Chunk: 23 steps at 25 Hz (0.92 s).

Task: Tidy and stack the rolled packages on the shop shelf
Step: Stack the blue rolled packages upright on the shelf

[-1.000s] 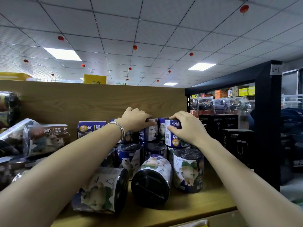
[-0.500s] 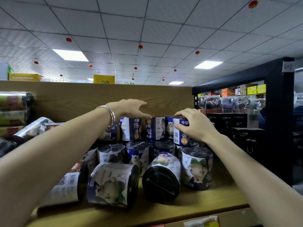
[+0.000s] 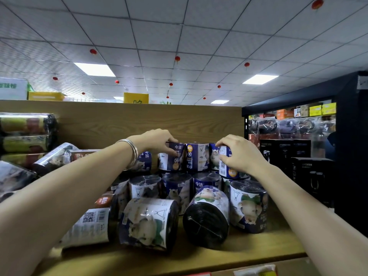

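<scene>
Tiled ceiling (image 3: 159, 32), perhaps red lanterns (image 3: 177, 58)

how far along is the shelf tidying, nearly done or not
Partly done. Upright rolls already stand two tiers high at the back. In hand: the left hand and right hand each grip a top-tier roll. Left: toppled rolls in front and a tilted pile at left.

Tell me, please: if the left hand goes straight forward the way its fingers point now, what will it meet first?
Most likely the top-row blue roll that the left hand already touches with its fingertips. Behind it stands the wooden back panel. Depth is unclear.
</scene>
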### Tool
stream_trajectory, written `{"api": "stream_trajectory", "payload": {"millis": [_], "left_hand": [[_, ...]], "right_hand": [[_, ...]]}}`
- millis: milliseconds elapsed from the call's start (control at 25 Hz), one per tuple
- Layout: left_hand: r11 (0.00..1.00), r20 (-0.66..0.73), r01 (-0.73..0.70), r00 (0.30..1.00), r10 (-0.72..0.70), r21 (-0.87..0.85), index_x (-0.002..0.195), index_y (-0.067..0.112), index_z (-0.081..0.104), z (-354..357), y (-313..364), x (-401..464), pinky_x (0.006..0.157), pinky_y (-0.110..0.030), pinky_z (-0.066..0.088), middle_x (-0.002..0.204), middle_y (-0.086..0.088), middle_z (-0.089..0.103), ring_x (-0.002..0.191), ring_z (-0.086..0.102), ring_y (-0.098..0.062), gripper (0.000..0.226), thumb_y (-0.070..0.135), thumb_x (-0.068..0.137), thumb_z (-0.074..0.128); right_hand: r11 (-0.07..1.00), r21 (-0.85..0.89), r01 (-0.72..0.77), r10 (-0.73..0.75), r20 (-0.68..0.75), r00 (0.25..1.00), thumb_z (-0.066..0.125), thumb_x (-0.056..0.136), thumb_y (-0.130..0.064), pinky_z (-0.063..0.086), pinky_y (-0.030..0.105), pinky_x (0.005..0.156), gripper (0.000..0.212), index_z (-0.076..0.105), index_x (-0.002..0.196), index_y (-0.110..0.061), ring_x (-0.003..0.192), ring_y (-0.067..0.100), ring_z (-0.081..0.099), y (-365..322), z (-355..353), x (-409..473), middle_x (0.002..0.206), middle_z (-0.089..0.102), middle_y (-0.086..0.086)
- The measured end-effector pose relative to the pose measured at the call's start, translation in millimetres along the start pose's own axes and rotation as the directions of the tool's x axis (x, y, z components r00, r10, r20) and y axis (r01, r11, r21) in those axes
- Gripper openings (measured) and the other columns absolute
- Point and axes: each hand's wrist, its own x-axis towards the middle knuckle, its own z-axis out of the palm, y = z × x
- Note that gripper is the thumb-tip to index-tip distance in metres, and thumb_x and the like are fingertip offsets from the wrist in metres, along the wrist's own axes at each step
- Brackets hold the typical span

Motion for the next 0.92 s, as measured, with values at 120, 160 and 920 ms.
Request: {"api": "stream_trajectory", "payload": {"millis": [120, 160, 920], "left_hand": [[0.999, -0.055, -0.020, 0.998, 0.017, -0.047, 0.135, 0.025, 0.053, 6, -2, -2, 0.099, -0.042, 0.046, 0.140, 0.004, 0.055, 0.122, 0.054, -0.021, 0.063, 0.055, 0.081, 0.063], [0.999, -0.060, -0.019, 0.998, 0.016, -0.051, 0.135, 0.025, 0.053, 6, -2, -4, 0.100, -0.041, 0.046, 0.140, 0.003, 0.055, 0.122, 0.054, -0.022, 0.063, 0.055, 0.080, 0.063], [0.993, -0.213, -0.026, 0.976, 0.050, 0.117, 0.148, 0.028, 0.028, -13, 12, -61, 0.112, -0.049, 0.024, 0.151, -0.002, 0.036, 0.140, 0.024, -0.023, 0.086, 0.072, 0.077, 0.047]], "right_hand": [[1.000, 0.004, -0.001, 0.001, 0.003, 1.000, 0.059, 0.082, -0.024, 0.041, 0.033, 0.094, 0.035, 0.060, 0.118, -0.021, 0.117, 0.021, 0.052, 0, 0, -1, 0.125, 0.059, -0.001], [1.000, 0.006, -0.002, 0.002, 0.003, 1.000, 0.060, 0.082, -0.024, 0.040, 0.033, 0.094, 0.036, 0.060, 0.118, -0.020, 0.117, 0.021, 0.052, 0, 1, -1, 0.125, 0.059, -0.001], [0.981, 0.085, 0.176, -0.177, 0.008, 0.984, 0.069, 0.079, -0.025, 0.023, 0.033, 0.112, 0.052, 0.055, 0.129, -0.022, 0.134, 0.015, 0.036, -26, -20, -35, 0.139, 0.051, -0.002]]}}
